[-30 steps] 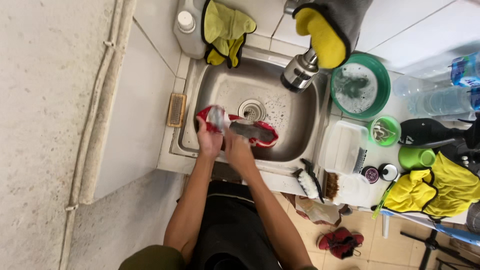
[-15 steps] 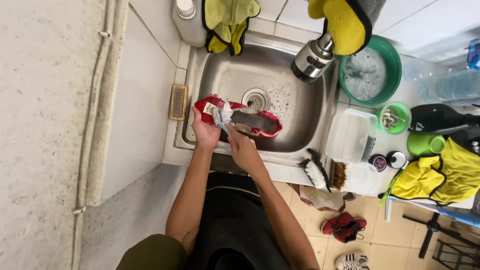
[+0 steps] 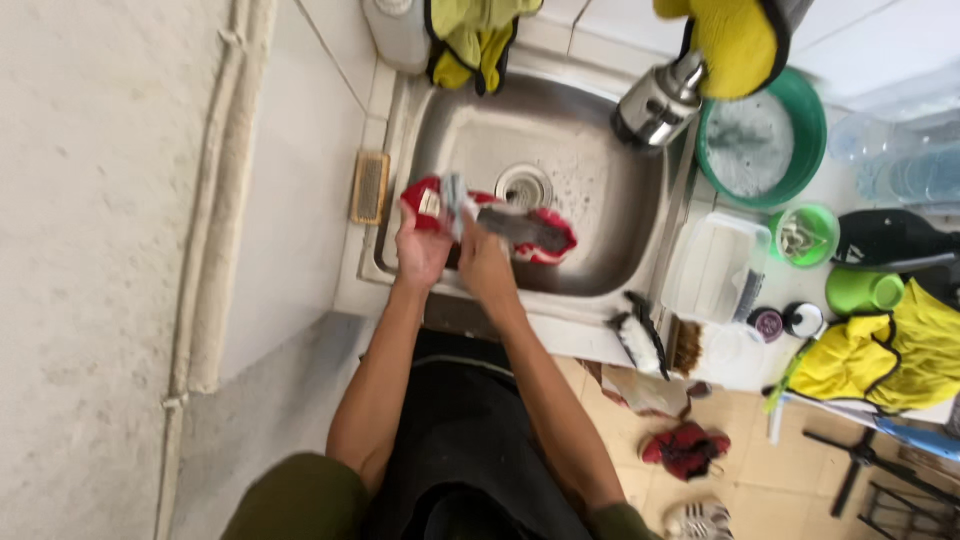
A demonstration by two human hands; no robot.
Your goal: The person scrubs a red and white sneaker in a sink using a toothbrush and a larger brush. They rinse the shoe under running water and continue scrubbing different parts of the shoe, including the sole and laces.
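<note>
Left hand [image 3: 420, 250] gripping the heel of a red shoe [image 3: 540, 235] over the steel sink [image 3: 610, 200], right hand [image 3: 483, 262] closed on a grey cloth [image 3: 455, 195] against it, drain [image 3: 523, 185] just behind

Green basin [image 3: 812, 120] right of sink; 2 brushes [image 3: 640, 340] on counter; yellow cloth [image 3: 860, 360].

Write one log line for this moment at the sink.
left hand: grips red shoe | right hand: presses grey cloth on it | place: over steel sink
</note>
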